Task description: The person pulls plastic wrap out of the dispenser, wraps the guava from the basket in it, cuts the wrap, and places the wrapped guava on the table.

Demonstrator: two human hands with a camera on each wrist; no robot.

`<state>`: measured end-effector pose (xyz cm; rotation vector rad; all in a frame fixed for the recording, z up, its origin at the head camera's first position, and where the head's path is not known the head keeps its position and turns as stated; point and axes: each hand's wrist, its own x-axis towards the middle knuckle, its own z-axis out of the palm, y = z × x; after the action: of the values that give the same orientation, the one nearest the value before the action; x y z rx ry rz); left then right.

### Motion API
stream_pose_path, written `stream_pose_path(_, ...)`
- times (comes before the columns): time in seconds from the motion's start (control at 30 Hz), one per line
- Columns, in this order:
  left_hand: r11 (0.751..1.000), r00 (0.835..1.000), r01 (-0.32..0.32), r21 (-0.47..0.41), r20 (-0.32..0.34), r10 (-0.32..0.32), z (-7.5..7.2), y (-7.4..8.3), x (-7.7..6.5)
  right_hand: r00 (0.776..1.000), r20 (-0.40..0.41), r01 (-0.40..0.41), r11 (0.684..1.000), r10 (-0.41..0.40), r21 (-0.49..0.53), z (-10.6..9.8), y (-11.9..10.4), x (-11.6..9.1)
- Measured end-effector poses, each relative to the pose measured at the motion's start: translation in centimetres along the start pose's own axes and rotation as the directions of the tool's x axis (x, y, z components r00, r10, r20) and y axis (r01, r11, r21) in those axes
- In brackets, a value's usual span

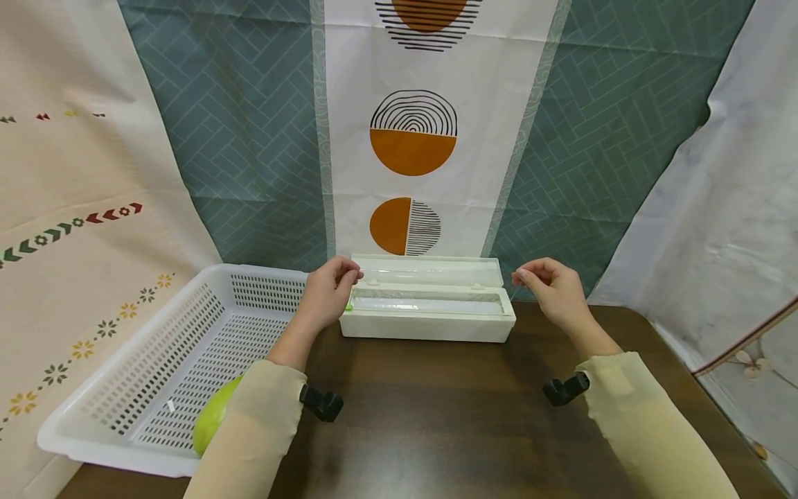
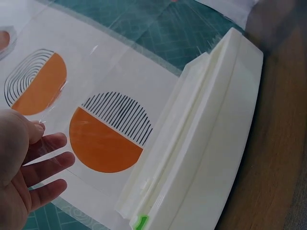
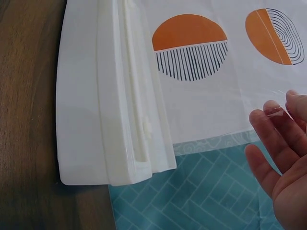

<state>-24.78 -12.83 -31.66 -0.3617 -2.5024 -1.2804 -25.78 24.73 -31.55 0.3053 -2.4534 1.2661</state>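
Note:
A white plastic-wrap dispenser box (image 1: 427, 329) lies lengthwise at the back of the table, its lid (image 1: 449, 267) raised. Inside shows a pale roll (image 1: 430, 305), and a small green piece (image 2: 141, 222) marks the box's left end. My left hand (image 1: 325, 294) pinches clear plastic wrap between thumb and forefinger, up by the box's left end. Past the right end, my right hand (image 1: 555, 291) pinches the other corner of the plastic wrap (image 3: 276, 114). The film is nearly invisible, with faint glints between the hands, above the box.
To the left stands a white perforated basket (image 1: 134, 457) holding a green round fruit (image 1: 215, 416), partly hidden by my left sleeve. A patterned cloth (image 1: 411, 69) hangs right behind the box. Brown tabletop (image 1: 424, 416) stretches in front.

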Motion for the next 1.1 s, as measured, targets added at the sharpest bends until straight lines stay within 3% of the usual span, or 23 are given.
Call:
stream_pose_path(0.8, 0.999, 1.0, -0.003, -0.035, -0.003, 0.003, -0.59, 0.48, -0.74, 0.999, -0.028, 0.045, 0.999, -0.044, 0.026, -0.37, -0.26, -0.56)
stream_pose_path(1.1, 0.999, 0.999, -0.036, -0.032, -0.02, 0.036, -0.95, 0.83, -0.7, 0.997, -0.038, 0.064, 0.997, -0.062, 0.042, -0.63, -0.91, -0.45)
